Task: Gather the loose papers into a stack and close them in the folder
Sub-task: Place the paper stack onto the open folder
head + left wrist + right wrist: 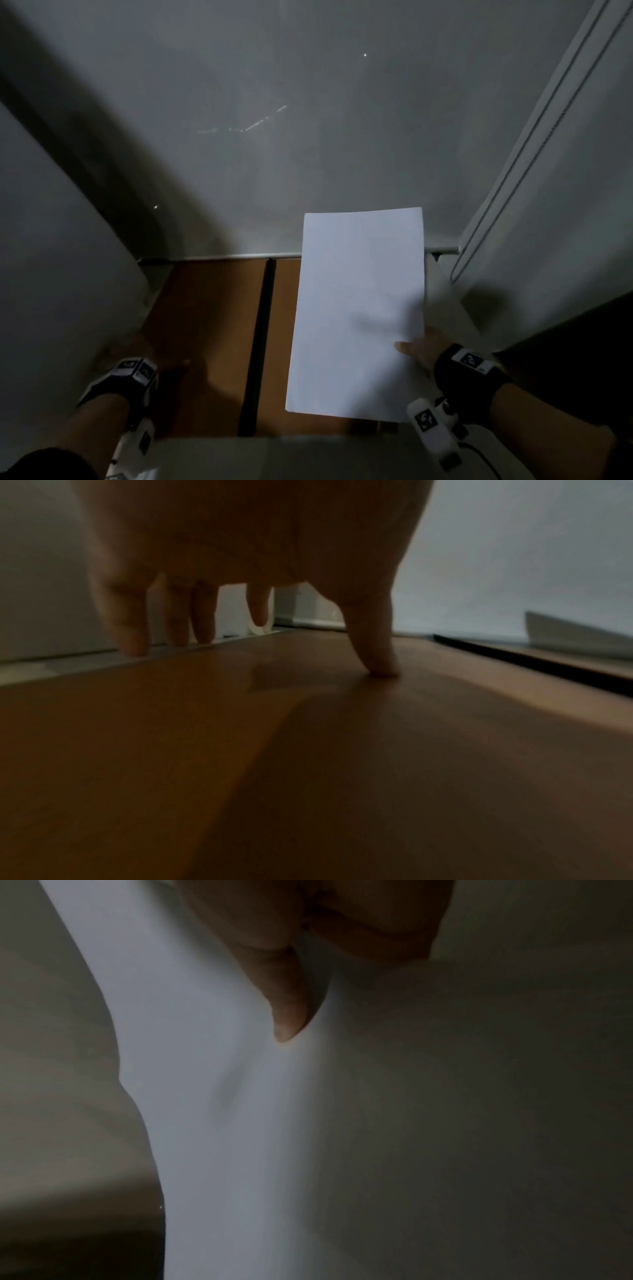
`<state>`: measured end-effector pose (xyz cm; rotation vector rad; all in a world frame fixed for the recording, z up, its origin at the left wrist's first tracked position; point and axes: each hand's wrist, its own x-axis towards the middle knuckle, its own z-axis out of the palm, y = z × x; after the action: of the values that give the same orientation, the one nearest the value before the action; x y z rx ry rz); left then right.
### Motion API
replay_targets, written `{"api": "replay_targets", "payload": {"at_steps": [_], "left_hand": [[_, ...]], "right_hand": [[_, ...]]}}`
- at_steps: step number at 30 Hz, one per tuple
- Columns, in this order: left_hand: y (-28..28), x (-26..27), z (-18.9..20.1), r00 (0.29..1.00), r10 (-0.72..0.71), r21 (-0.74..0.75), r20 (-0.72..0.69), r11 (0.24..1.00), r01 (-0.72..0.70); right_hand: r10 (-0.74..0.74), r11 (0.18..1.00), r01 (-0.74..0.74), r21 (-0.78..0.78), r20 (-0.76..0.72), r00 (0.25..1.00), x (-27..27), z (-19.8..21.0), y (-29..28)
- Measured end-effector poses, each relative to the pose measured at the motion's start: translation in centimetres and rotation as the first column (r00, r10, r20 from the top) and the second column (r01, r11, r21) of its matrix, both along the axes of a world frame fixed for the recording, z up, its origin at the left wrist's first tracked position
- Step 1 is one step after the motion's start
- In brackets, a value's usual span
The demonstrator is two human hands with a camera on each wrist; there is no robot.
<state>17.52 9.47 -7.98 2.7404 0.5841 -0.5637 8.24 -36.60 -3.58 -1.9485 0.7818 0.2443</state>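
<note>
A brown folder [205, 308] lies open on the table, its black spine [257, 342] running down the middle. In the head view my right hand [418, 349] pinches the right edge of a white stack of papers [356, 308], which hangs over the folder's right half. In the right wrist view the thumb [287, 1001] lies on top of the papers [240, 1123]. My left hand [171, 368] rests on the left flap. In the left wrist view its straight fingers [202, 615] reach the flap's [308, 750] outer edge and its thumb [377, 642] presses down.
A grey wall rises behind the table, with a white rail [222, 256] along the far edge. A large pale object [51, 274] stands at the left. A white cable duct [548, 120] runs up the right wall. A dark surface [582, 342] lies at the right.
</note>
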Motion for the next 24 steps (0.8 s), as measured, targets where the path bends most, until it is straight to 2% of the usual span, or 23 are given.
{"api": "replay_targets", "payload": {"at_steps": [3, 6, 10, 13, 15, 17, 21, 24], "left_hand": [[-0.2, 0.1, 1.9, 1.0, -0.017, 0.11, -0.004, 0.994, 0.017], [0.0, -0.1, 2.2, 0.995, -0.028, 0.157, -0.095, 0.987, 0.043], [-0.1, -1.1, 2.9, 0.993, 0.022, 0.096, -0.117, 0.995, -0.01], [0.3, -1.7, 2.5, 0.99, 0.01, -0.017, -0.144, 1.0, -0.012], [0.9, -2.2, 2.1, 0.993, 0.03, -0.078, -0.117, 0.996, -0.039], [1.4, -3.1, 1.9, 0.999, 0.038, -0.125, -0.021, 0.991, -0.041], [2.9, -4.9, 2.2, 0.991, -0.003, -0.172, 0.133, 0.985, 0.026], [4.2, -5.5, 2.4, 0.986, -0.025, -0.239, 0.163, 0.969, 0.064]], "right_hand": [[-0.005, 0.999, 0.005, 0.039, 0.009, 1.0, 1.0, -2.1, -0.4], [0.003, 0.999, -0.002, 0.049, -0.022, 1.0, 1.5, -3.7, -0.3], [0.044, 0.998, -0.04, 0.05, -0.081, 0.996, 1.1, -2.4, 1.2], [0.077, 0.997, -0.073, 0.036, -0.115, 0.99, 0.6, -2.3, 1.5], [0.103, 0.994, -0.105, -0.003, -0.154, 0.983, 0.1, -2.4, 1.3], [0.123, 0.99, -0.135, -0.044, -0.207, 0.971, -0.4, -2.7, 1.0], [0.152, 0.981, -0.181, -0.075, -0.29, 0.945, -1.6, -2.8, 1.0], [0.18, 0.97, -0.222, -0.097, -0.324, 0.929, -2.0, -2.8, 1.6]]}}
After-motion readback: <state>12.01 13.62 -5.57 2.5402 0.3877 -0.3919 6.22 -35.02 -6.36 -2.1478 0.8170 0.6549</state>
